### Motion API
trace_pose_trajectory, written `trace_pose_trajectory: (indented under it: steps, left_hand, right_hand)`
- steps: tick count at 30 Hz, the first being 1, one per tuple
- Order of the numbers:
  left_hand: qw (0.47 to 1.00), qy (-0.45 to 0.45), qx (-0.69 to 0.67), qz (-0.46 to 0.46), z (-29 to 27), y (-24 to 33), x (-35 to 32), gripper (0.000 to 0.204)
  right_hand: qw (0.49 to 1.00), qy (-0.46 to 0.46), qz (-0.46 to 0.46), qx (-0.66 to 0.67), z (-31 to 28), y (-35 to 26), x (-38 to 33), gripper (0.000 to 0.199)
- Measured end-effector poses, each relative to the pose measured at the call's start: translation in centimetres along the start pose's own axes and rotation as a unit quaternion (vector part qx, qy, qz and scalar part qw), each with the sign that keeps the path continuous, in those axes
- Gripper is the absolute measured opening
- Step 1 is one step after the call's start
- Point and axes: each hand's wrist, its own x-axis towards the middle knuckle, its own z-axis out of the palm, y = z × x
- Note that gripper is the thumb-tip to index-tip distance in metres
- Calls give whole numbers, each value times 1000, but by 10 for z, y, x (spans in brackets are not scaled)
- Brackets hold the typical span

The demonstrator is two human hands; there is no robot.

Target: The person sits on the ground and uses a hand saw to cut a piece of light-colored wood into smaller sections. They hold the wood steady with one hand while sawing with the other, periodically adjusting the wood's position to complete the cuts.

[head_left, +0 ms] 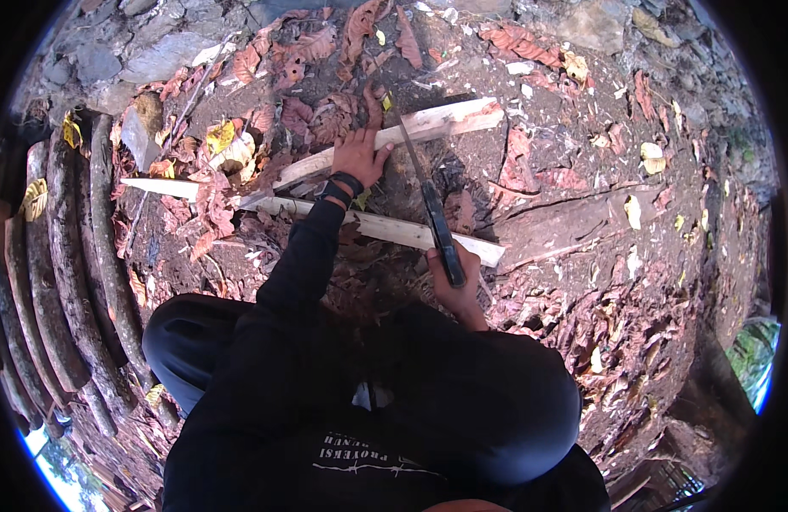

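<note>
My left hand (358, 160), with a dark band at the wrist, lies on a pale split wood piece (441, 122), its fingers flat and thumb apart. That piece slants up to the right, its far right end reddish. In my right hand (459, 286), fingers wrap round the black handle of a narrow-bladed hand saw (434, 209). Its grey blade points away from me, the tip at the wood to the right of my left hand; teeth are too small to make out. Nearer me, a second pale wood strip (385, 229) lies on the ground, its right end near my right hand.
Several dark round poles (74, 264) lie side by side at the left. A pale pointed stick (162, 187) lies near them. Grey stones (95, 61) line the far edge. Dry brown leaves (518, 158) and wood chips cover the soil. My bent legs (505, 401) are close below.
</note>
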Motion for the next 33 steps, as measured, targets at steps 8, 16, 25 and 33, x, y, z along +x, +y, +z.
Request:
trace_pose_trajectory:
  steps: [8,16,25,33]
  left_hand:
    - [1000,10,7,6,0,1,1,60]
    - [1000,22,14,3,3,3,2,58]
    - [999,28,25,-3,0,7,1,58]
    - [999,36,-4,-9,1,0,2,56]
  right_hand:
    - [999,20,1,-38,4,-2,1,14]
    - [1000,18,15,12,6,5,3,16]
    - [1000,14,20,-18,-14,-14,-29,13]
    - [1000,1,0,-20,-4,-18,-20,11]
